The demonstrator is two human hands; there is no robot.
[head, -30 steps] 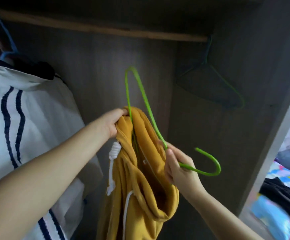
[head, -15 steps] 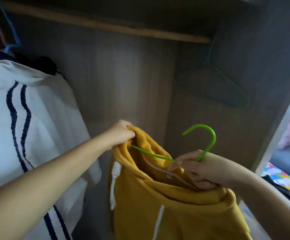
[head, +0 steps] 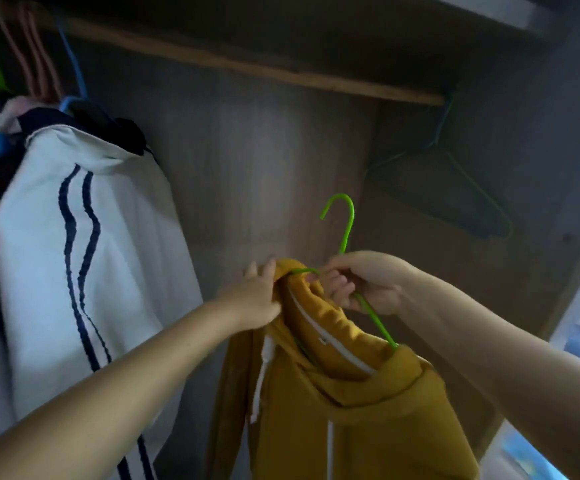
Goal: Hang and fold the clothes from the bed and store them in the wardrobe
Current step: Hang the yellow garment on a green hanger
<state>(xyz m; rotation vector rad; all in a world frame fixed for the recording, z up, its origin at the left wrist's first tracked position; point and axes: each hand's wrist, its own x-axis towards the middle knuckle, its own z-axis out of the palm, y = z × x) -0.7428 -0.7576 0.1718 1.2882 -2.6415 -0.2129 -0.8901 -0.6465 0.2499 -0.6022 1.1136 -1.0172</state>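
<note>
The right hand (head: pixel 361 284) pinches the green hanger (head: pixel 345 233); the left hand (head: pixel 259 296) grips the mustard hoodie (head: pixel 333 393) collar at nine o'clock, which should be seated squarely over the wire shoulder.

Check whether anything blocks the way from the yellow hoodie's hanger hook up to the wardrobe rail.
Nothing visible does. The green hanger points up into open space below the rail. The white striped jacket hangs to the left, the empty hangers to the right.

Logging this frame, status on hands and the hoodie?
Left hand grips yellow hoodie collar. Right hand holds green hanger, partly inside hoodie. Not on rail yet. Path up clear.
</note>
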